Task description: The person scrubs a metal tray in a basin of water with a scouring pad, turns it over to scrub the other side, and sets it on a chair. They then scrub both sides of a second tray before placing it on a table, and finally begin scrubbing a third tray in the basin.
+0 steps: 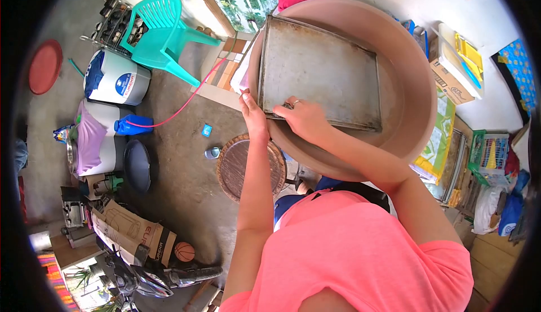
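Observation:
A shallow, worn metal baking tray [321,75] lies tilted in a large brown plastic basin [408,103], its left side near the basin's rim. At the tray's near left corner, my left hand [255,117] grips the edge; part of its fingers is hidden. My right hand [307,120], with a ring on one finger, is closed on a small dark scouring pad [288,105] pressed against the tray's near left part. The fingers cover most of the pad.
Below the basin stands a round wooden stool [248,168]. A green plastic chair [160,33], white washing machines [115,81] and a pink hose [189,100] are to the left. A motorcycle [146,278], a carton [127,227] and a basketball [184,251] sit lower left.

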Demonstrator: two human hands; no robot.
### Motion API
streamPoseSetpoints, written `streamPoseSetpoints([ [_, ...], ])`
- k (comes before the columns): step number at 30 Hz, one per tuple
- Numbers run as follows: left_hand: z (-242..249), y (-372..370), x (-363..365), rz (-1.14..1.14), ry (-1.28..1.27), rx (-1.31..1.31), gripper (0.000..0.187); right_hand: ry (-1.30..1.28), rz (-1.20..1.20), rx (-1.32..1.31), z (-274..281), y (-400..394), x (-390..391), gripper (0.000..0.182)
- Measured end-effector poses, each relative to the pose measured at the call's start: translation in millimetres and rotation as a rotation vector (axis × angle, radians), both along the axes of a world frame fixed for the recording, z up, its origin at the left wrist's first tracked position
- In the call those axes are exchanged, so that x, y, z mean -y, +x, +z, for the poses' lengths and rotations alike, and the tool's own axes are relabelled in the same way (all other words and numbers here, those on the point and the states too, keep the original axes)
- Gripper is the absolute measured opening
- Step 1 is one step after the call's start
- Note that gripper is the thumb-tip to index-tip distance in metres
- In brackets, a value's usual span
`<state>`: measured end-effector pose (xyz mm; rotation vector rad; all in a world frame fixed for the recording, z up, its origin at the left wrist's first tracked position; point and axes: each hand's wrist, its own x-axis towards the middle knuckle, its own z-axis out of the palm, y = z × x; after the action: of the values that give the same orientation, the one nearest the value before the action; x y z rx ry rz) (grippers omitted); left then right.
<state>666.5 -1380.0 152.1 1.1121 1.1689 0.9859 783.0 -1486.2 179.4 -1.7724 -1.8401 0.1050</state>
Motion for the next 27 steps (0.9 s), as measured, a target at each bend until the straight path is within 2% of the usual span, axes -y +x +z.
streamPoseSetpoints([
  [7,-1.7,-0.4,-0.4,0.006,-0.004,0.017,0.055,0.116,0.022,-0.12,2.3,-15.0,17.9,0.021],
  [13,12.5,2.6,3.8,-0.012,-0.036,0.113,0.046,0.049,0.019,-0.283,-2.1,-18.5,-24.7,0.015],
  [19,0.7,2.3,-1.7,0.035,0.018,0.029,0.045,0.125,0.059,-0.131,-11.0,2.8,-2.8,0.014],
  [25,8.3,0.9,3.1,-0.021,-0.044,0.147,0.045,0.182,0.042,-0.197,-9.6,-21.3,-27.6,0.01],
  [27,-5.4,1.1,-2.1,0.011,0.002,0.077,0.046,0.151,0.051,-0.138,-12.3,-8.1,-14.6,0.009],
])
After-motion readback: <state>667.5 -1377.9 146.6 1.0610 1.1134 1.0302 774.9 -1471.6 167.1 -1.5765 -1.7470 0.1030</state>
